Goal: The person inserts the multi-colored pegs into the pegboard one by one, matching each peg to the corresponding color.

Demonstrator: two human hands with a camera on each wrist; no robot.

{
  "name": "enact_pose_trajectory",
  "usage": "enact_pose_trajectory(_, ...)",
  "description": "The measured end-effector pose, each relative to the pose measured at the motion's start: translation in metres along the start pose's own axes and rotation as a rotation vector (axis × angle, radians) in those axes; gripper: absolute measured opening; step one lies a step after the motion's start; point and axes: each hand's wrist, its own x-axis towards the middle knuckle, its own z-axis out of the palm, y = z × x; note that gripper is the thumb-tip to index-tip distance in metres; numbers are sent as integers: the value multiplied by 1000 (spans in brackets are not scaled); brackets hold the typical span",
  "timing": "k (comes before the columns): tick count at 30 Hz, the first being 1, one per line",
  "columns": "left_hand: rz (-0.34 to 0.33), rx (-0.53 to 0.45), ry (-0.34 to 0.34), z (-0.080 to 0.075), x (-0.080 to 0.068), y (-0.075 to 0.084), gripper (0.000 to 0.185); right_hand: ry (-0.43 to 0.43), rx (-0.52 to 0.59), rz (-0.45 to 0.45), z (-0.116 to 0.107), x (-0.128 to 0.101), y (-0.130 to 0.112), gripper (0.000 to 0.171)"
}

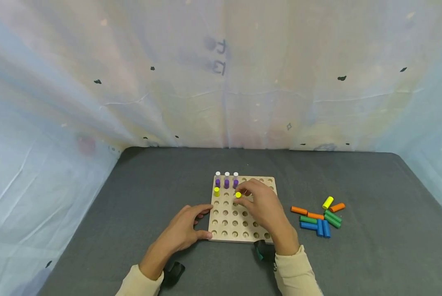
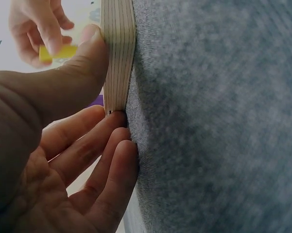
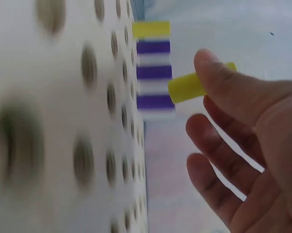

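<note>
Sleeves, head view: two cream cuffs sit lowest, nearest the camera, at the table's (image 1: 132,197) near edge.
Left hand, head view: left hand (image 1: 185,230) rests on the grey cloth, thumb and fingers spread against the left edge of the pegboard (image 1: 224,224).
Right hand, head view: right hand (image 1: 261,209) hovers over the board, fingertips pinching the yellow peg (image 1: 238,195) above the second row.
Standing pegs, head view: three purple-and-white pegs (image 1: 226,180) fill the far row; a second yellow peg (image 1: 216,191) stands just below them at the left.
Loose pegs, head view: orange, green, blue and yellow pieces (image 1: 318,216) lie well apart to the right.
Left wrist view: thumb (image 2: 87,58) presses the board's layered edge, fingers touching below it.
Right wrist view: thumb tip (image 3: 209,65) covers the yellow peg's end, remaining fingers loosely extended; blurred holes lie beside it.
</note>
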Motion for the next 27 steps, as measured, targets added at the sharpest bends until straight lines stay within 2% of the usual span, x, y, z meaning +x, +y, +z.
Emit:
enact_pose_trajectory(5,28,-11,-9,2,1,0,71,-12,5,45,14,12,-8,19)
enact_pose_trajectory(12,-4,-22,-16,3,0,0,72,-14,29,43,27,19,-9,22)
enact_pose_trajectory(20,-7,1,-10,-1,1,0,71,4,32,25,28,25,-9,23)
enact_pose_trajectory(27,7,22,-3,-2,0,-2,71,-35,26,39,27,31,-11,22)
